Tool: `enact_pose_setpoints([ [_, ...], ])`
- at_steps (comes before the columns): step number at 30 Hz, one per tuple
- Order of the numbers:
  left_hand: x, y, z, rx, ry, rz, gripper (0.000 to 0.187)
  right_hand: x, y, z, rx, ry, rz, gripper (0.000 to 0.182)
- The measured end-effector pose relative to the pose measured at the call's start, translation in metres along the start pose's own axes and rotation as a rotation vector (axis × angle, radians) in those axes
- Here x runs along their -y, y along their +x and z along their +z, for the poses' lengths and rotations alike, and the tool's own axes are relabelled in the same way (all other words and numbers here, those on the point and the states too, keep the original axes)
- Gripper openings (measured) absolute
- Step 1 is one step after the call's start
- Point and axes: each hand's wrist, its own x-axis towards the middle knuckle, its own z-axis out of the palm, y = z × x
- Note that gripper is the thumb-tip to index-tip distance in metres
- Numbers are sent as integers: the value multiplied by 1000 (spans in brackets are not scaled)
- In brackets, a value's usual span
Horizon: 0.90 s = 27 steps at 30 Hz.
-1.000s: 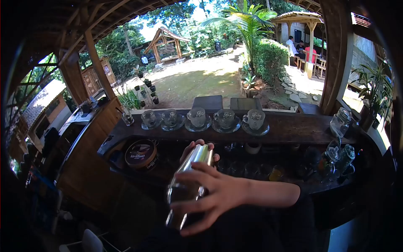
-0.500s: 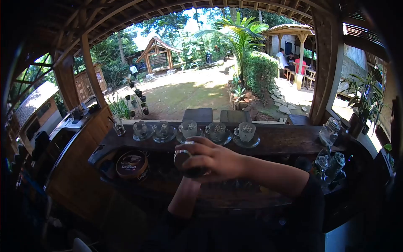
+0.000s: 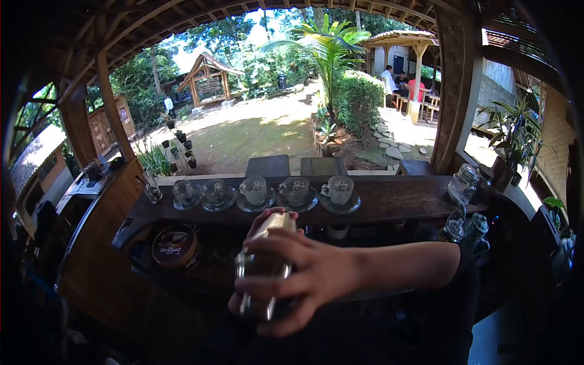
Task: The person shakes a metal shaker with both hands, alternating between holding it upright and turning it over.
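Note:
In front of my chest, a shiny container [image 3: 263,277] with a pale top is held tilted between both hands. Motion blur hides its exact kind. My right hand [image 3: 298,277] reaches in from the right, its fingers curled over the container's near side. Behind it is my left hand [image 3: 263,216], mostly hidden; a few of its fingers show around the far edge of the container. Just beyond the hands, several glass cups [image 3: 255,191] stand on glass saucers [image 3: 339,205] in a row on the wooden counter [image 3: 395,198].
A round chocolate tub [image 3: 175,243] sits on the lower left shelf. To the right are a glass jar [image 3: 463,182] and glass mugs [image 3: 477,228]. A drinking glass [image 3: 152,191] stands at the counter's left end. Stools [image 3: 267,165] are beyond the counter; people [image 3: 389,79] sit farther off.
The container has tipped and come lower and nearer, showing its side and pale top. My right fingers have spread along it; more left fingers show behind. The view has shifted slightly right.

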Motion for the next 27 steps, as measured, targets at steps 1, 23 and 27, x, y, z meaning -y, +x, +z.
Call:
enact_pose_setpoints([
  [1, -13, -6, 16, -342, 578, 218, 32, 27, 12, -1, 35, -61, -121, 48],
  [23, -14, 8, -13, -458, 306, 69, 42, -19, -34, 16, -140, -98, 444, 55],
  [27, -31, 8, -27, 172, 564, -83, 36, 41, -14, 9, 194, -156, -247, 27],
])
